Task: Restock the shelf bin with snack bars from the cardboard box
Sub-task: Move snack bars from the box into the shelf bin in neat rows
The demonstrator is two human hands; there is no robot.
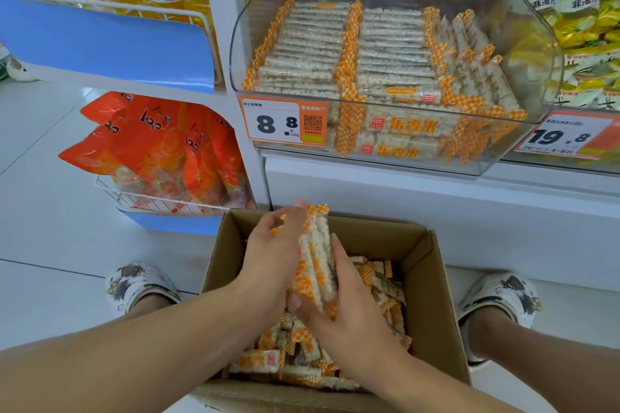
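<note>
While both hands clamp a stack of snack bars [317, 261] above the cardboard box [432, 292], left hand [271, 255] and right hand [349, 312] should square the ends, then lift to the shelf bin [523, 54] at 1 o'clock. Fingers curl round the stack. Count: two hands, one box, one bin, three bar rows; stack count unclear.

We see a white tiled floor [43, 211] carrying an open cardboard box [432, 305] pushed against the base of a white shelf [436, 198]. On that shelf sits a clear bin [523, 54] of snack bars [308, 54], a price tag [285, 124] on its front, just beside a second bin [570, 157].
</note>
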